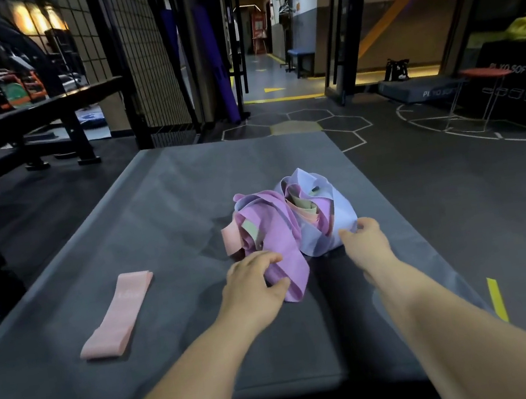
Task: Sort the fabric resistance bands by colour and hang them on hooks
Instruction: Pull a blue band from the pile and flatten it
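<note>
**A:** What does it all rest on?

**B:** A grey mat [155,214] on a dark gym floor painted with hexagon lines [308,122]. A black bench [23,114] and a wire mesh panel [141,64] stand to the left. To the right are a black box [525,78] lettered "PLYO SOFT BOX" and a red-topped stool [484,73].

**A:** And the bands?

**B:** One pink band [117,316] lies flat on the mat's left part, well apart from the tangled pile [292,222] at the middle. There a mauve band [276,231] and a lavender band [342,218] wind round a green band [303,204], which is mostly hidden.

**A:** The person's hands?

**B:** The left hand [253,282] pinches the mauve band at the pile's near edge, thumb and curled fingers closed on it. The right hand [365,242] grips the lavender band's near corner between thumb and fingers.

**A:** Anything else close by?

**B:** A yellow tape strip [497,298] lies on the floor beside the mat's right edge.
</note>
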A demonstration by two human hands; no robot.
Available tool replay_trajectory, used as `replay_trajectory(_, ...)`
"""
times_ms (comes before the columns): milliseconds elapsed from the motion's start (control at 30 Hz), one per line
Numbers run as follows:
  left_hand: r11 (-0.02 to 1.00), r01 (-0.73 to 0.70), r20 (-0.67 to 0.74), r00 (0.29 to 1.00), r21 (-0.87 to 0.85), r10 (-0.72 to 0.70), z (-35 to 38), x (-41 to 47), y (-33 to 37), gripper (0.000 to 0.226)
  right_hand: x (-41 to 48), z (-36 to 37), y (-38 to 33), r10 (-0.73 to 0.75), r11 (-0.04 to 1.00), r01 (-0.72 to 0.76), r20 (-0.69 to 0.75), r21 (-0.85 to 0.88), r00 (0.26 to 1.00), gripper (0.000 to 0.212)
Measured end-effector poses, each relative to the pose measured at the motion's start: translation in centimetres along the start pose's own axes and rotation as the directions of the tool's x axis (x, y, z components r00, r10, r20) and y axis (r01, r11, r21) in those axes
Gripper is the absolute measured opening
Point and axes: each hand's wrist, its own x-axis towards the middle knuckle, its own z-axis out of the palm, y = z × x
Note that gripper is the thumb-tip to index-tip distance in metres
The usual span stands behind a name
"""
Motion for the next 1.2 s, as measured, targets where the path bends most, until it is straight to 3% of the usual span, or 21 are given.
replay_trajectory(67, 0.999, -0.015, 0.02, 1.0, 0.039, 0.014, 0.4, 0.0, 0.4, 0.043, 0.0, 0.0, -0.3, 0.016, 0.999, -0.016, -0.001, 0.045, 1.0, 0.056)
replay_trajectory(133, 0.997, -0.015, 0.026, 1.0, 0.075, 0.013, 0.8, -0.1, 0.7, 0.047, 0.2, -0.1, -0.2, 0.041, 0.994, -0.04, -0.012, 0.098, 0.999, 0.06)
replay_trajectory(200, 0.995, -0.009, 0.011, 1.0, 0.102, 0.008, 1.1, -0.1, 0.8, 0.049, 0.2, -0.2, -0.1, 0.067, 0.982, -0.065, -0.006, 0.177, 0.998, 0.048)
replay_trajectory(267, 0.996, 0.005, -0.018, 1.0, 0.094, -0.003, 1.2, -0.1, 0.8, 0.051, 0.3, -0.5, -0.1, 0.068, 0.96, -0.068, 0.012, 0.273, 0.998, 0.021)
replay_trajectory(433, 0.999, 0.008, -0.044, 0.999, 0.034, -0.006, 1.2, -0.2, 1.3, 0.05, -0.2, -1.7, -0.3, 0.007, 0.908, -0.003, -0.009, 0.419, 1.0, 0.024)
replay_trajectory(567, 0.998, -0.004, -0.053, 0.999, -0.068, 0.001, 1.3, 0.0, 1.5, 0.045, -1.0, -2.5, 0.1, -0.061, 0.937, 0.053, 0.014, 0.346, 0.998, 0.035)
replay_trajectory(667, 0.989, -0.012, -0.039, 0.999, -0.149, 0.006, 1.5, -0.1, 1.7, 0.043, -1.4, -2.6, 0.9, -0.117, 0.976, 0.104, 0.054, 0.193, 0.992, 0.028)
replay_trajectory(867, 0.994, -0.013, -0.001, 1.0, -0.11, 0.013, 2.0, -0.5, 1.9, 0.044, -2.1, -2.1, 1.9, -0.154, 0.984, 0.166, 0.153, -0.067, 0.976, 0.053)
replay_trajectory(1033, 0.993, 0.014, 0.045, 0.999, -0.118, -0.008, 2.0, -0.5, 1.9, 0.043, -2.1, -0.9, 1.6, -0.075, 0.997, 0.077, 0.131, -0.005, 0.988, 0.055)
replay_trajectory(1200, 0.973, 0.076, 0.084, 0.995, -0.218, -0.059, 1.7, -0.5, 2.3, 0.035, -2.5, -0.4, 1.1, -0.111, 0.981, 0.066, 0.249, 0.185, 0.962, 0.054)
